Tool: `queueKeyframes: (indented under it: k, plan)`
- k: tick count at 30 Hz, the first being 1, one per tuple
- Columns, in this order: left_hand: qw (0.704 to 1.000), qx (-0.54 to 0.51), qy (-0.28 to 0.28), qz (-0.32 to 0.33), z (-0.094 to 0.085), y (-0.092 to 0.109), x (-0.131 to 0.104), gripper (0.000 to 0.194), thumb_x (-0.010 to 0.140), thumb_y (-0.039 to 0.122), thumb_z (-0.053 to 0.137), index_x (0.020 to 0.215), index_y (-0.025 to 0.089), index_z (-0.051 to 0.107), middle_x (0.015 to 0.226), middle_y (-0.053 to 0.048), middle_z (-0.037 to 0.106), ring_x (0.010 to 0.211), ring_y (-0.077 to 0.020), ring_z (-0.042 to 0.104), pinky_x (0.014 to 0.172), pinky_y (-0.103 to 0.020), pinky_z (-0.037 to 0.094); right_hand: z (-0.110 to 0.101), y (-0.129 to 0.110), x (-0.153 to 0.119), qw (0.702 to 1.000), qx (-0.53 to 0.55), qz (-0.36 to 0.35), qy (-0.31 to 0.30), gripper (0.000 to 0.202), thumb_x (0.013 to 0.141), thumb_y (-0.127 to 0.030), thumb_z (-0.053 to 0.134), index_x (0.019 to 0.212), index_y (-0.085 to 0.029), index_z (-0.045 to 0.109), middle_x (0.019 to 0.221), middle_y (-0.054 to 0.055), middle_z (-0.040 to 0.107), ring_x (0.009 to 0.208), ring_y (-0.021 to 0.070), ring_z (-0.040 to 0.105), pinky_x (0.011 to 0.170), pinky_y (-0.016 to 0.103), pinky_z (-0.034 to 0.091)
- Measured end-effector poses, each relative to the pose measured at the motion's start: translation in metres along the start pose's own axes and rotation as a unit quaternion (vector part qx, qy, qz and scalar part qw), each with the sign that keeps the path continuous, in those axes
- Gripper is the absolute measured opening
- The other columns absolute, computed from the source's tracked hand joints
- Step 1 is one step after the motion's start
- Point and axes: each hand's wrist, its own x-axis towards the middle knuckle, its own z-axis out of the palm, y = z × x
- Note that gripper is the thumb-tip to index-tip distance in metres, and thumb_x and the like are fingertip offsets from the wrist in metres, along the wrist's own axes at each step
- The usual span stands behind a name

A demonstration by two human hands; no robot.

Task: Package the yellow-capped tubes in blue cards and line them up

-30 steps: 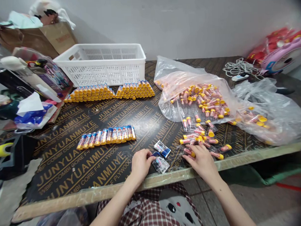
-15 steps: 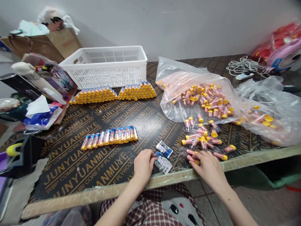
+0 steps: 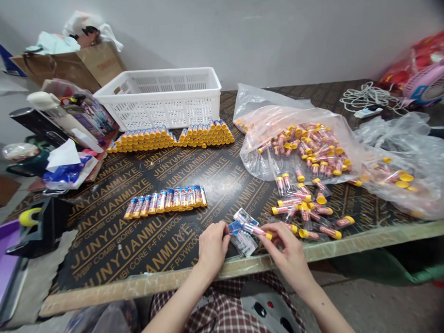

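My left hand (image 3: 213, 244) is closed in a pinch at the edge of a small blue label (image 3: 235, 227), just over a stack of printed labels (image 3: 245, 243) near the table's front edge. My right hand (image 3: 286, 247) grips a small clear tube (image 3: 256, 229) with pink contents by its yellow-capped end. The tube's other end points left, over the labels and close to the blue one; whether they touch I cannot tell. Right of this hand lies a loose pile of similar tubes (image 3: 304, 213). A row of blue-labelled tubes (image 3: 168, 200) lies to the left.
Stacked labelled tubes (image 3: 144, 140) lie before a white plastic basket (image 3: 165, 108). An opened clear bag (image 3: 256, 160) spills tubes at the right, beside another bag (image 3: 422, 179). A tape dispenser (image 3: 38, 231) stands at the left, a pink fan (image 3: 428, 84) at the far right.
My right hand has moved left from the loose pile with a tube in its fingers, bringing it over the labels. My left hand stays at the blue label. The view has shifted slightly.
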Motion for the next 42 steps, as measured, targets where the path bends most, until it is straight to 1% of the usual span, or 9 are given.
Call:
queueKeyframes:
  k: [4, 8, 11, 16, 20, 29, 35, 38, 42]
  plan:
    - [0.982, -0.173, 0.036, -0.06, -0.004, -0.001, 0.004, 0.01, 0.072, 0.017, 0.059, 0.066, 0.018, 0.052, 0.07, 0.0, 0.058, 0.067, -0.0131, 0.054, 0.063, -0.024, 0.041, 0.011, 0.0, -0.003, 0.999, 0.017, -0.022, -0.033, 0.017, 0.087, -0.03, 0.052, 0.092, -0.019, 0.065, 0.089, 0.006, 0.057, 0.069, 0.0151, 0.055, 0.058, 0.027, 0.047]
    - [0.87, -0.446, 0.036, -0.208, -0.009, -0.006, 0.013, 0.024, 0.065, 0.031, 0.07, 0.079, 0.016, 0.057, 0.058, 0.003, 0.06, 0.055, -0.0115, 0.056, 0.058, -0.024, 0.045, 0.012, 0.001, -0.005, 0.999, 0.034, -0.017, -0.007, 0.015, 0.085, -0.027, 0.056, 0.092, -0.02, 0.067, 0.092, 0.006, 0.057, 0.073, 0.0157, 0.057, 0.061, 0.027, 0.049]
    - [0.789, -0.552, 0.019, -0.268, -0.014, -0.006, 0.017, 0.035, 0.056, 0.034, 0.078, 0.08, 0.012, 0.064, 0.065, -0.002, 0.066, 0.057, -0.0114, 0.059, 0.059, -0.023, 0.048, 0.011, -0.001, -0.006, 0.998, 0.059, -0.016, 0.033, 0.019, 0.084, -0.025, 0.056, 0.1, -0.023, 0.066, 0.099, 0.007, 0.057, 0.082, 0.0175, 0.058, 0.068, 0.029, 0.051]
    - [0.722, -0.613, 0.041, -0.32, -0.019, -0.006, 0.019, 0.033, 0.048, 0.034, 0.084, 0.065, 0.011, 0.066, 0.061, -0.001, 0.064, 0.057, -0.0094, 0.058, 0.056, -0.02, 0.049, 0.016, -0.006, -0.011, 0.994, 0.07, -0.051, 0.069, 0.026, 0.084, -0.021, 0.056, 0.109, -0.026, 0.064, 0.104, 0.007, 0.056, 0.094, 0.0199, 0.057, 0.075, 0.032, 0.051]
    - [0.717, -0.615, 0.054, -0.324, -0.019, -0.006, 0.017, 0.032, 0.05, 0.036, 0.083, 0.063, 0.012, 0.067, 0.058, 0.001, 0.062, 0.056, -0.0087, 0.057, 0.057, -0.021, 0.049, 0.019, -0.01, -0.011, 0.992, 0.051, -0.086, 0.076, 0.031, 0.084, -0.016, 0.055, 0.113, -0.027, 0.062, 0.106, 0.007, 0.056, 0.098, 0.0208, 0.056, 0.082, 0.035, 0.05]
    - [0.763, -0.58, 0.079, -0.272, -0.019, -0.002, 0.016, 0.036, 0.059, 0.046, 0.076, 0.07, 0.013, 0.066, 0.063, -0.001, 0.064, 0.061, -0.0123, 0.06, 0.06, -0.024, 0.05, 0.022, -0.013, -0.011, 0.993, 0.049, -0.107, 0.001, 0.034, 0.084, -0.015, 0.053, 0.114, -0.028, 0.061, 0.104, 0.007, 0.056, 0.093, 0.0196, 0.058, 0.081, 0.035, 0.052]
    - [0.778, -0.563, 0.094, -0.263, -0.019, -0.002, 0.017, 0.034, 0.059, 0.043, 0.076, 0.07, 0.012, 0.066, 0.063, -0.001, 0.064, 0.061, -0.0122, 0.06, 0.06, -0.024, 0.051, 0.024, -0.016, -0.011, 0.986, 0.043, -0.159, 0.014, 0.039, 0.082, -0.01, 0.054, 0.116, -0.029, 0.061, 0.104, 0.008, 0.054, 0.092, 0.0187, 0.058, 0.077, 0.033, 0.054]
    - [0.769, -0.575, 0.088, -0.264, -0.019, -0.002, 0.016, 0.033, 0.06, 0.041, 0.076, 0.071, 0.012, 0.065, 0.064, -0.001, 0.064, 0.059, -0.0109, 0.058, 0.059, -0.024, 0.051, 0.023, -0.019, -0.009, 0.984, 0.04, -0.176, -0.004, 0.041, 0.082, -0.008, 0.053, 0.117, -0.028, 0.06, 0.103, 0.008, 0.055, 0.092, 0.0179, 0.058, 0.077, 0.032, 0.054]
    - [0.731, -0.629, 0.041, -0.262, -0.022, 0.004, 0.014, 0.034, 0.059, 0.035, 0.079, 0.079, 0.013, 0.062, 0.069, 0.0, 0.066, 0.06, -0.0103, 0.06, 0.06, -0.024, 0.052, 0.024, -0.018, -0.008, 0.983, 0.058, -0.167, -0.05, 0.038, 0.084, -0.009, 0.05, 0.115, -0.028, 0.06, 0.105, 0.008, 0.056, 0.094, 0.0184, 0.059, 0.08, 0.033, 0.054]
